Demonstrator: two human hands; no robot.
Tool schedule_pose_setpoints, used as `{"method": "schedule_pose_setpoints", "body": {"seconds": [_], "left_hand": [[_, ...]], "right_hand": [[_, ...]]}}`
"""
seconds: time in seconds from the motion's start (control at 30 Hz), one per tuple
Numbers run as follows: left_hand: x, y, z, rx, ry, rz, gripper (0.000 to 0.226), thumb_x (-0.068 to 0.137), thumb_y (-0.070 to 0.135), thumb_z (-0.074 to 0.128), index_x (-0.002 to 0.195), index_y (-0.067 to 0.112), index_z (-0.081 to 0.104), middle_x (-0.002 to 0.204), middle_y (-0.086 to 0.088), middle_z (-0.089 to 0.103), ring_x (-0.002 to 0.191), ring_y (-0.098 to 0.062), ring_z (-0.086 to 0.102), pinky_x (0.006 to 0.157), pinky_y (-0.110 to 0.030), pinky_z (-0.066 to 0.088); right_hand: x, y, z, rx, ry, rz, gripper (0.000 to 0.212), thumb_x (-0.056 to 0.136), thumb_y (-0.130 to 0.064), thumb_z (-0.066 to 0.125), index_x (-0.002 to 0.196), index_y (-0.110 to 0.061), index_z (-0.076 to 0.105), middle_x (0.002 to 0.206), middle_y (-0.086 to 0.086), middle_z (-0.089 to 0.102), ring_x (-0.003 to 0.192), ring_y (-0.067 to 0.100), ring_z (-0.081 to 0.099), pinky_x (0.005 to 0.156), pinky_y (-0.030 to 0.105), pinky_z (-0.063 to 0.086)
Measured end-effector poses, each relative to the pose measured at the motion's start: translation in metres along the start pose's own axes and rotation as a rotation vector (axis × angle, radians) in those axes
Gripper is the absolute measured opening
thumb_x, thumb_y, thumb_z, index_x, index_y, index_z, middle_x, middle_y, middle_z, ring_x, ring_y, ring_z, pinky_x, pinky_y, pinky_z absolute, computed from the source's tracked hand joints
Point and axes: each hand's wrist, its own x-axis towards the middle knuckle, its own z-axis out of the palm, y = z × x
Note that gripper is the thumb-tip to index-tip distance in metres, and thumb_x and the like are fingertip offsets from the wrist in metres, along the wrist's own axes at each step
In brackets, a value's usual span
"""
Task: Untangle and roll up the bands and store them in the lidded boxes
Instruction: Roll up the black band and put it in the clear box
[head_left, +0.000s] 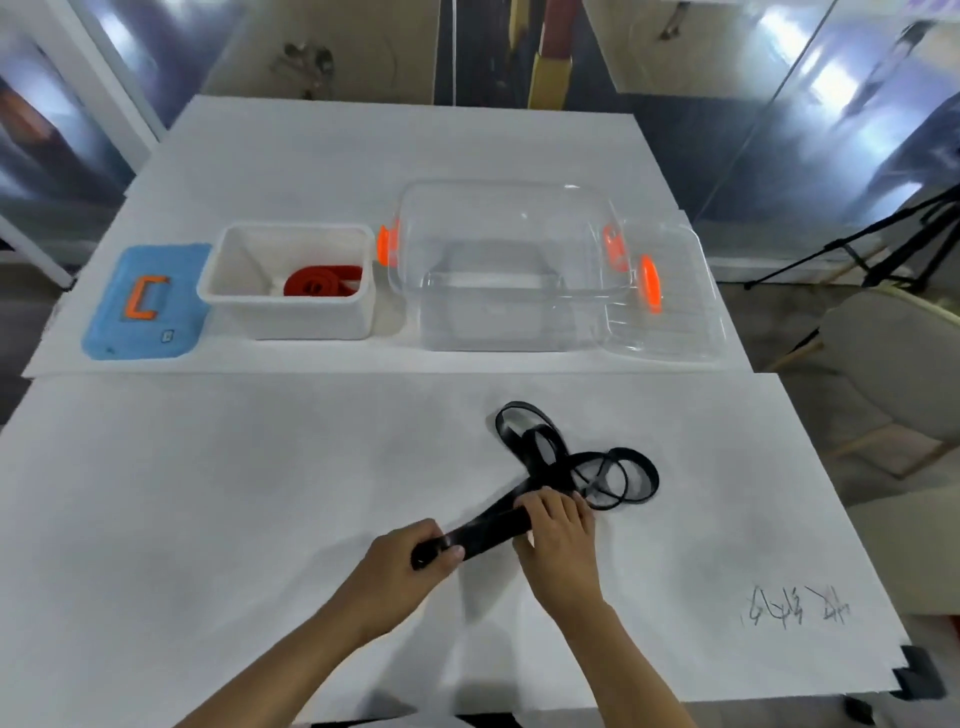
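Note:
A black band (571, 462) lies tangled in loops on the near white table. One flat stretch of it runs down to the left between my hands. My left hand (415, 561) grips the lower end of that stretch. My right hand (558, 530) holds the band a little farther up, fingers curled over it, just below the tangle. A rolled red band (317, 283) lies inside the open white box (285, 317). Its blue lid (140, 306) with an orange handle lies flat to the left of it.
A clear box (493, 312) with orange clips stands right of the white box, and its clear lid (670, 301) leans against its right side. Black writing (795, 608) marks the table at the right. A tripod (883, 239) and a chair (904, 364) stand beyond the right edge.

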Motion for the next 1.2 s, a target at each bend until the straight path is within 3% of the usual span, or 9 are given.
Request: {"method": "schedule_pose_setpoints", "body": {"seconds": [0.13, 0.37, 0.47, 0.57, 0.73, 0.9, 1.0, 1.07, 1.2], "left_hand": [[-0.008, 0.057, -0.056, -0.284, 0.130, 0.084, 0.033, 0.100, 0.025, 0.061, 0.066, 0.027, 0.059, 0.064, -0.006, 0.067, 0.064, -0.014, 0.064, 0.069, -0.024, 0.050], [-0.012, 0.143, -0.145, -0.700, 0.265, 0.217, 0.014, 0.100, 0.007, 0.055, 0.099, 0.003, 0.069, 0.067, -0.009, 0.061, 0.062, -0.023, 0.063, 0.068, -0.034, 0.054], [-0.020, 0.171, -0.176, -0.732, 0.230, 0.333, 0.023, 0.097, -0.008, 0.053, 0.112, 0.001, 0.069, 0.088, -0.016, 0.075, 0.077, -0.029, 0.073, 0.073, -0.034, 0.060], [-0.030, 0.196, -0.203, -0.680, 0.297, 0.427, 0.022, 0.094, -0.001, 0.063, 0.115, 0.004, 0.069, 0.095, -0.015, 0.079, 0.071, -0.026, 0.071, 0.067, -0.032, 0.056], [-0.040, 0.235, -0.233, -0.605, 0.438, 0.491, 0.016, 0.092, 0.013, 0.070, 0.101, 0.023, 0.078, 0.082, 0.001, 0.078, 0.053, -0.017, 0.057, 0.063, -0.036, 0.053], [-0.043, 0.256, -0.252, -0.340, 0.724, 0.427, 0.021, 0.087, 0.030, 0.075, 0.098, 0.045, 0.067, 0.112, 0.007, 0.064, 0.086, -0.018, 0.060, 0.054, -0.015, 0.052], [-0.045, 0.261, -0.258, -0.381, 0.696, 0.423, 0.013, 0.086, 0.035, 0.077, 0.097, 0.036, 0.070, 0.109, 0.007, 0.072, 0.092, -0.019, 0.071, 0.075, -0.037, 0.064], [-0.046, 0.264, -0.265, -0.387, 0.714, 0.439, 0.010, 0.086, 0.023, 0.078, 0.092, 0.025, 0.070, 0.097, 0.004, 0.075, 0.082, -0.018, 0.075, 0.073, -0.044, 0.066], [-0.053, 0.271, -0.279, -0.445, 0.838, 0.444, 0.025, 0.085, 0.007, 0.078, 0.088, 0.019, 0.056, 0.095, -0.003, 0.071, 0.065, -0.020, 0.076, 0.063, -0.029, 0.065]], "right_hand": [[0.051, -0.055, -0.033, 0.191, 0.103, -0.050, 0.036, 0.079, -0.011, 0.064, 0.111, -0.026, 0.070, 0.111, -0.011, 0.069, 0.115, 0.013, 0.053, 0.108, 0.039, 0.038], [0.118, -0.138, -0.129, 0.765, -0.305, 0.029, 0.034, 0.103, -0.015, 0.043, 0.099, -0.037, 0.069, 0.087, -0.011, 0.070, 0.074, 0.006, 0.063, 0.067, 0.018, 0.047], [0.133, -0.163, -0.165, 1.091, -0.337, -0.003, 0.035, 0.103, -0.027, 0.042, 0.102, -0.012, 0.074, 0.094, 0.014, 0.075, 0.093, 0.019, 0.073, 0.077, 0.016, 0.052], [0.143, -0.183, -0.195, 1.382, -0.374, -0.072, 0.049, 0.103, -0.046, 0.045, 0.112, -0.009, 0.075, 0.106, 0.020, 0.075, 0.100, 0.033, 0.073, 0.095, 0.043, 0.058], [0.152, -0.228, -0.245, 1.162, -0.264, -0.268, 0.015, 0.090, -0.045, 0.067, 0.097, -0.031, 0.070, 0.069, 0.009, 0.066, 0.060, 0.026, 0.066, 0.066, 0.046, 0.058], [0.158, -0.246, -0.271, 1.066, -0.256, -0.235, 0.014, 0.093, -0.025, 0.075, 0.087, -0.021, 0.063, 0.054, 0.008, 0.056, 0.038, 0.023, 0.048, 0.047, 0.027, 0.043], [0.162, -0.257, -0.282, 0.992, -0.282, -0.185, 0.023, 0.083, -0.029, 0.077, 0.065, -0.030, 0.063, 0.052, 0.011, 0.056, 0.038, 0.023, 0.050, 0.045, 0.027, 0.045], [0.167, -0.263, -0.285, 0.945, -0.243, -0.174, 0.035, 0.083, -0.020, 0.074, 0.054, -0.035, 0.062, 0.052, 0.005, 0.051, 0.042, 0.023, 0.049, 0.047, 0.028, 0.047], [0.175, -0.270, -0.292, 0.878, -0.129, -0.186, 0.027, 0.091, -0.008, 0.066, 0.094, -0.034, 0.059, 0.069, -0.003, 0.052, 0.052, 0.014, 0.051, 0.053, 0.028, 0.048]]}}
